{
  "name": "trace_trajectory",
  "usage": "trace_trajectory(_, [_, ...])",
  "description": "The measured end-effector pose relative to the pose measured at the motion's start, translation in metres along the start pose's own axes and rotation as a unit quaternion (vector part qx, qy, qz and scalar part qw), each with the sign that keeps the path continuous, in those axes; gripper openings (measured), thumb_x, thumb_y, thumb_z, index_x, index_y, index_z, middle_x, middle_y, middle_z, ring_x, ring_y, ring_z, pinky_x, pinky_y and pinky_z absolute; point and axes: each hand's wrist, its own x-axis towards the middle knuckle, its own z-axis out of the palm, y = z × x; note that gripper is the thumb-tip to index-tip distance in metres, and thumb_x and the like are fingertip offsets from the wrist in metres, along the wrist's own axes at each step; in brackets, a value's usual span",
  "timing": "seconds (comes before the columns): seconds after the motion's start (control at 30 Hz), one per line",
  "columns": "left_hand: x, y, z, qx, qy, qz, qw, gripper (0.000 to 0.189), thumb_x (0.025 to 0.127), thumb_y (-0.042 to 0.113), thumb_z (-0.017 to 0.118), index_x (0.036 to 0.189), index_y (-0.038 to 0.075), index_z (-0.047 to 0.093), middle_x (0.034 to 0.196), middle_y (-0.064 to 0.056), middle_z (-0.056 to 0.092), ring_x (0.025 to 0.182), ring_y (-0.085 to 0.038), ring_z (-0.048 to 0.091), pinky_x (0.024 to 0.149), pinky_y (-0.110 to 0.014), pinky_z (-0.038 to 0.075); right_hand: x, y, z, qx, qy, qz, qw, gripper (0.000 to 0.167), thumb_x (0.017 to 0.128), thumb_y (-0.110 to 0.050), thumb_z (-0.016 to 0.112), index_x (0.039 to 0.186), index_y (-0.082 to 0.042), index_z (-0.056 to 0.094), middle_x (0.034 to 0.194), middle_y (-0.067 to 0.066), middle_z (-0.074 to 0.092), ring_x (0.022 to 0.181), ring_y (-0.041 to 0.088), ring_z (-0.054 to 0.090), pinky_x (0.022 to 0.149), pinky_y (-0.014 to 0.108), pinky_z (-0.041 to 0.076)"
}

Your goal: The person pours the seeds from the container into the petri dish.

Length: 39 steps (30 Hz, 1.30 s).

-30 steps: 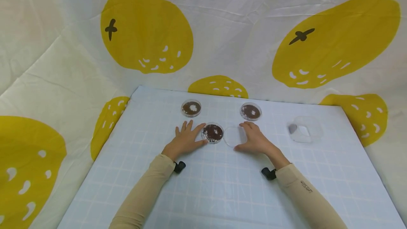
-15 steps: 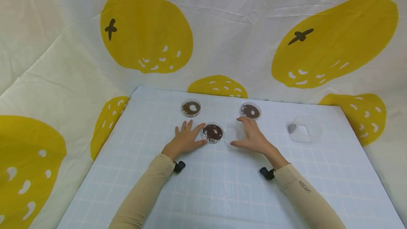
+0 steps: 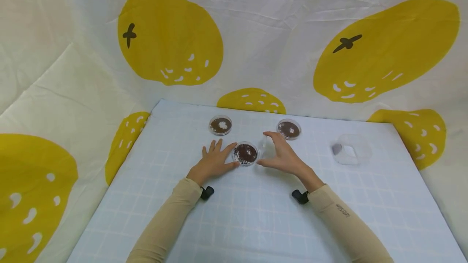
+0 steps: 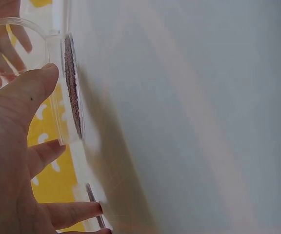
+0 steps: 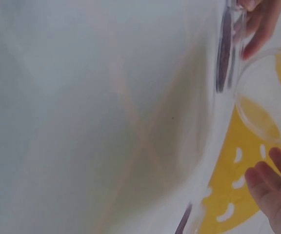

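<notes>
A clear petri dish [image 3: 245, 154] with dark brown grains and white bits lies mid-table. My left hand [image 3: 213, 163] steadies it from the left, thumb and index finger on opposite sides of its wall and the other fingers spread. My right hand [image 3: 286, 156] holds a clear petri dish lid [image 3: 263, 146] by its edges between thumb and fingers. The lid stands steeply tilted at the dish's right side. In the left wrist view the lid [image 4: 30, 23] appears to meet the dish's rim, though exact contact is hard to tell.
Farther back sit two more filled petri dishes, one at the left [image 3: 220, 125] and one at the right [image 3: 289, 129], close beyond the right fingertips. A clear plastic container [image 3: 352, 149] with a white and grey item inside stands to the right on the checked tablecloth [image 3: 234, 222].
My right hand has moved left toward the dish, and the lid has gone from lying nearly flat beside it to tilted steeply up. The left hand and dish have stayed in place.
</notes>
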Motion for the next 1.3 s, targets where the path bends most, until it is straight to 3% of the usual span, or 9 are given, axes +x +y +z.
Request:
trace_trajectory(0.37, [0.001, 0.0, 0.0, -0.002, 0.001, -0.001, 1.0, 0.078, 0.093, 0.065, 0.055, 0.159, 0.034, 0.027, 0.163, -0.025, 0.012, 0.146, -0.051, 0.005, 0.109, -0.074, 0.003, 0.013, -0.012, 0.011, 0.024, -0.024, -0.027, 0.9991, 0.099, 0.074, -0.027, 0.09, 0.151, -0.001, 0.035, 0.147, 0.02, 0.042, 0.132, 0.034, 0.044, 0.106, 0.047, 0.042])
trace_trajectory(0.7, [0.0, 0.001, 0.001, 0.009, 0.005, 0.002, 0.9999, 0.078, 0.093, 0.066, 0.056, 0.159, 0.034, 0.028, 0.162, -0.025, 0.014, 0.146, -0.052, 0.008, 0.109, -0.075, 0.007, 0.015, -0.017, 0.017, 0.044, -0.027, -0.025, 0.9983, 0.098, 0.074, -0.022, 0.091, 0.153, -0.006, 0.034, 0.141, 0.022, 0.039, 0.126, 0.042, 0.048, 0.1, 0.048, 0.048])
trace_trajectory(1.03, [-0.001, 0.0, -0.002, 0.015, 0.004, 0.005, 0.9999, 0.078, 0.093, 0.066, 0.054, 0.159, 0.033, 0.028, 0.162, -0.025, 0.014, 0.146, -0.051, 0.008, 0.109, -0.075, 0.008, 0.021, -0.019, 0.02, 0.034, -0.033, -0.032, 0.9984, 0.101, 0.076, -0.025, 0.09, 0.154, -0.002, 0.03, 0.15, 0.021, 0.037, 0.131, 0.042, 0.044, 0.095, 0.046, 0.051])
trace_trajectory(1.13, [-0.001, 0.0, -0.002, 0.019, 0.002, 0.005, 0.9998, 0.078, 0.094, 0.067, 0.052, 0.159, 0.033, 0.027, 0.162, -0.025, 0.014, 0.146, -0.051, 0.008, 0.108, -0.075, 0.008, 0.023, -0.019, 0.021, 0.017, -0.042, -0.027, 0.9986, 0.102, 0.077, -0.029, 0.089, 0.155, -0.002, 0.029, 0.153, 0.019, 0.037, 0.132, 0.04, 0.043, 0.097, 0.047, 0.05])
trace_trajectory(1.3, [-0.003, 0.0, -0.002, 0.016, -0.001, 0.008, 0.9998, 0.078, 0.094, 0.066, 0.051, 0.16, 0.032, 0.025, 0.163, -0.025, 0.013, 0.147, -0.051, 0.007, 0.109, -0.075, 0.007, 0.027, -0.019, 0.025, -0.02, -0.048, -0.032, 0.9982, 0.103, 0.077, -0.035, 0.089, 0.154, 0.0, 0.03, 0.154, 0.017, 0.038, 0.137, 0.038, 0.039, 0.108, 0.053, 0.038])
